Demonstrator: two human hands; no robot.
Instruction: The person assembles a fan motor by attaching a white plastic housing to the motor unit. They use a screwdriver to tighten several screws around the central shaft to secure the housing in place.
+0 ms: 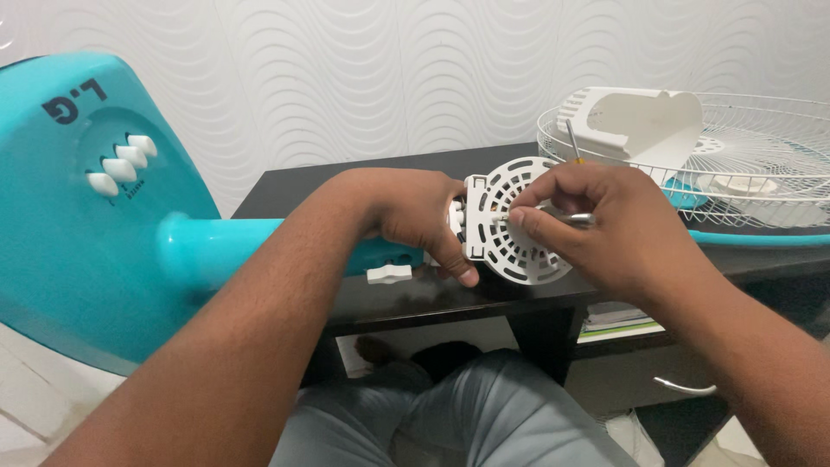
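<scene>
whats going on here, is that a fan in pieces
Yes. A seated person has a turquoise fan stand lying across their lap and a dark desk. The left hand grips the motor end, steadying a round white slotted plate. The right hand pinches a thin metal tool against that plate. On the desk behind lie the white wire grille and a white plastic cover.

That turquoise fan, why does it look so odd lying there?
The turquoise fan lies tipped on its side and stripped: its wire guard rests apart on the dark desk, while both hands grip the bare white motor cover.
</scene>
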